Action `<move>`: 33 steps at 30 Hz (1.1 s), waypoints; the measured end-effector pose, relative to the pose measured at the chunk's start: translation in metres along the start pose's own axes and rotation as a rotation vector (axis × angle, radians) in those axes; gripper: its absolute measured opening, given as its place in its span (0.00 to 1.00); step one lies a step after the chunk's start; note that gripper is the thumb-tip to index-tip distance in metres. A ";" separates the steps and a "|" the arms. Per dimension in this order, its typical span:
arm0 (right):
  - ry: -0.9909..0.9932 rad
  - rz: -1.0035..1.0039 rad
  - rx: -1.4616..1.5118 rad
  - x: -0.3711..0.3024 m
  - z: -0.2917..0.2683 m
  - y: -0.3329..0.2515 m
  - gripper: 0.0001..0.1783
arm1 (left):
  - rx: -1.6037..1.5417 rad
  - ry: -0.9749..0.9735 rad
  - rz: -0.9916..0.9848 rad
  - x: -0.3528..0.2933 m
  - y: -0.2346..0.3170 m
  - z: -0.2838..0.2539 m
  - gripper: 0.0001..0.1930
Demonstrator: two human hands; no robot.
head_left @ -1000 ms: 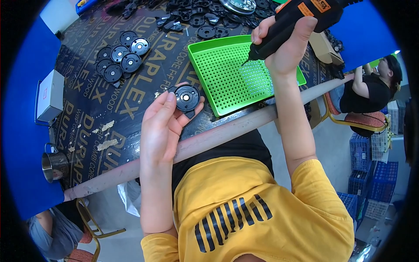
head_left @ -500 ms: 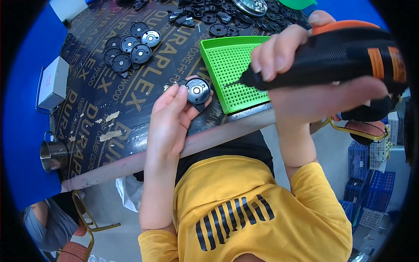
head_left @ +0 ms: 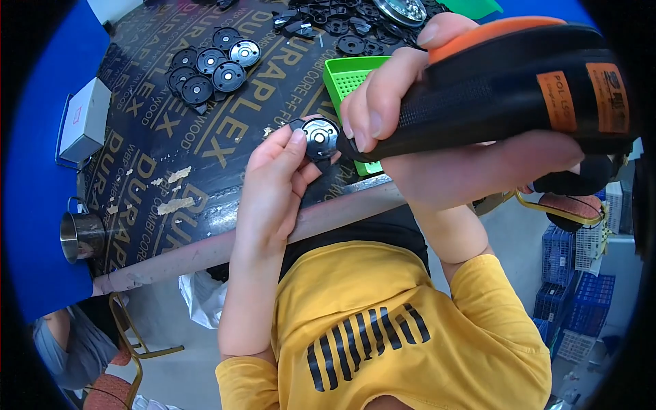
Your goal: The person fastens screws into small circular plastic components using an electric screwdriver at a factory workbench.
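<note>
Between thumb and fingers, my left hand [head_left: 277, 160] grips a round black plastic part with a shiny metal disc [head_left: 320, 138] facing up. My right hand [head_left: 403, 102] is wrapped round a black and orange electric screwdriver [head_left: 478, 96], held nearly level. Its nose is right at the right edge of the round part; the bit itself is hidden, so I cannot tell whether it touches a screw. Behind the screwdriver lies a green perforated tray [head_left: 348, 78], largely covered by my right hand and the tool.
Several similar round parts [head_left: 229, 76] lie in a cluster at the far left of the dark printed tabletop [head_left: 205, 147]. Loose black pieces [head_left: 352, 44] and a round metal dish [head_left: 403, 10] are at the back. A white box [head_left: 85, 119] and a metal cup [head_left: 82, 236] stand along the left edge.
My right hand has brought the screwdriver leftward, from over the green tray to the round part. My left hand has shifted slightly right with the part, which is now tilted a little differently.
</note>
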State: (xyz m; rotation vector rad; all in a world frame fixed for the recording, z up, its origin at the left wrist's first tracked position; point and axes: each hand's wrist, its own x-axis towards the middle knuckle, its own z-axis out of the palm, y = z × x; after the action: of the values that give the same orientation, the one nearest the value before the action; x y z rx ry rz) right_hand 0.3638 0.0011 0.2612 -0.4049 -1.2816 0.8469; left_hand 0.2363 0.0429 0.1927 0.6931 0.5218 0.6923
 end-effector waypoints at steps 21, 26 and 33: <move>-0.039 0.062 -0.369 -0.015 -0.010 0.017 0.31 | 0.047 0.001 0.005 0.005 -0.005 -0.002 0.11; 0.004 -0.027 -0.166 -0.009 -0.007 0.020 0.32 | 0.060 0.039 0.019 0.005 -0.006 0.000 0.11; 0.063 -0.076 0.100 -0.002 0.001 -0.004 0.53 | 0.089 0.051 0.083 -0.001 -0.004 -0.003 0.13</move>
State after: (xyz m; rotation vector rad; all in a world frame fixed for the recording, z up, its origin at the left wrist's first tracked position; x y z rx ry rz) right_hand 0.3637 -0.0029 0.2629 -0.2986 -1.1842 0.8243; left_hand 0.2350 0.0416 0.1880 0.7852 0.5758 0.7696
